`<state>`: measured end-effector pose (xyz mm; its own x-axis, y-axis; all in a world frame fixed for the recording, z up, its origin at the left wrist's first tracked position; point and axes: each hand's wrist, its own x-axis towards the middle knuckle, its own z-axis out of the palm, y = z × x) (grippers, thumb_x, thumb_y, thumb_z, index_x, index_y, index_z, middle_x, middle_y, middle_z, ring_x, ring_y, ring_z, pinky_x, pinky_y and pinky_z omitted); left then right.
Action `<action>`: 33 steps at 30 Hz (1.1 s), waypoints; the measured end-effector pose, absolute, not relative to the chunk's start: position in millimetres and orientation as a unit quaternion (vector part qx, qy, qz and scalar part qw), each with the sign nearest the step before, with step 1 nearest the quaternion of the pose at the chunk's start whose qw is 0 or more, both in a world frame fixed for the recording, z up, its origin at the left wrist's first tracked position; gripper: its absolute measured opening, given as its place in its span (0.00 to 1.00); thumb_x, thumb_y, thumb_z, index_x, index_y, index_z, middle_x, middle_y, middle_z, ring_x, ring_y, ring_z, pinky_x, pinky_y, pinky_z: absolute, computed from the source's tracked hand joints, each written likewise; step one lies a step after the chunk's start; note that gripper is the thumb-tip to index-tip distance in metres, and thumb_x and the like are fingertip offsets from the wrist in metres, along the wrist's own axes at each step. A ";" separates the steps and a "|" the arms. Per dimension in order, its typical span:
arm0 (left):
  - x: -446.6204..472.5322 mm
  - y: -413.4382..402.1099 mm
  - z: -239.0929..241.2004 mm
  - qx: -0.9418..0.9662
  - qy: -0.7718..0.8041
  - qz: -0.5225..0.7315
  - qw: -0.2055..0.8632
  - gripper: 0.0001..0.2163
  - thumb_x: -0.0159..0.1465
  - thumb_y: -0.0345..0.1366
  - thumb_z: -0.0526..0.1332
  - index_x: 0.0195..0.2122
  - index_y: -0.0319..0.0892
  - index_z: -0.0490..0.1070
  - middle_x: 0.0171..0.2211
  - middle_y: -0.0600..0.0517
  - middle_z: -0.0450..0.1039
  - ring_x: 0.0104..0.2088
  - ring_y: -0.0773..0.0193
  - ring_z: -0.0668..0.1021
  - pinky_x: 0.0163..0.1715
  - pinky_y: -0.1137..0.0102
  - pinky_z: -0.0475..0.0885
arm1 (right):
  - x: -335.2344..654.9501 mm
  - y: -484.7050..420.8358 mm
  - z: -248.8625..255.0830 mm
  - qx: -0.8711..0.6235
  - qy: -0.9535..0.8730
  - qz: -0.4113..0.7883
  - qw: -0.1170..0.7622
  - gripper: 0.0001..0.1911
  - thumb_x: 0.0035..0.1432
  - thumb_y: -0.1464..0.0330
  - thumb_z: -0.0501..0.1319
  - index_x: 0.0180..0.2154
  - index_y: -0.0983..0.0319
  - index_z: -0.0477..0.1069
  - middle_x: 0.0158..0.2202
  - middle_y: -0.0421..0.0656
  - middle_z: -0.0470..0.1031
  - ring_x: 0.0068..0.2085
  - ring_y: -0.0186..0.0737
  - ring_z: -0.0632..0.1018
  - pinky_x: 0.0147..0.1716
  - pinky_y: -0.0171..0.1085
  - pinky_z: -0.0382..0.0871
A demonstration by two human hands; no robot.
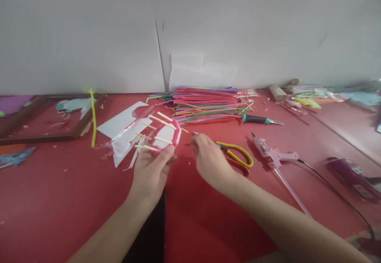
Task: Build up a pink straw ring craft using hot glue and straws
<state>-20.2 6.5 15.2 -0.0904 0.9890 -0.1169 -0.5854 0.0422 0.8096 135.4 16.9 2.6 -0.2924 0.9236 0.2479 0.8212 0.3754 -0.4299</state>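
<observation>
My left hand grips a small craft piece, a white oval base edged in pink with several pale wooden sticks standing out from it. Its thumb presses the near rim. To the right, my right hand is closed, fingers curled down just above the table; whatever they pinch is hidden. Scissors with one yellow and one orange handle lie partly behind that hand. White paper pieces and clear plastic wrap lie beyond the left hand.
Behind lies a pile of coloured pipe cleaners. A craft knife and a pink glue gun with its cord lie to the right, beside a purple device. A brown frame is at left, near a yellow pipe cleaner.
</observation>
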 end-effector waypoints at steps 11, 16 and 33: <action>-11.0 -17.0 20.9 0.270 0.386 0.530 0.705 0.36 0.47 0.29 0.79 0.57 0.53 0.70 0.41 0.56 0.82 0.37 0.68 0.81 0.40 0.76 0.77 | 185.5 -14.8 32.9 -0.464 -0.771 0.053 0.432 0.05 0.67 0.74 0.57 0.39 0.58 0.68 0.33 0.41 0.74 0.34 0.37 0.76 0.34 0.36 0.71; -7.0 -18.3 20.5 0.274 0.413 0.493 0.715 0.42 0.49 0.31 0.79 0.64 0.52 0.65 0.44 0.53 0.83 0.41 0.66 0.82 0.43 0.76 0.76 | 189.5 -23.3 26.8 -0.406 -0.768 0.015 0.494 0.08 0.64 0.78 0.59 0.38 0.59 0.70 0.30 0.40 0.75 0.33 0.37 0.78 0.34 0.36 0.74; -8.0 -16.4 10.1 0.321 0.374 0.441 0.751 0.42 0.53 0.32 0.77 0.66 0.50 0.61 0.51 0.49 0.81 0.48 0.63 0.82 0.47 0.74 0.76 | 186.5 -35.3 22.7 -0.359 -0.817 -0.023 0.451 0.04 0.62 0.79 0.63 0.37 0.66 0.76 0.31 0.41 0.78 0.33 0.32 0.78 0.36 0.33 0.75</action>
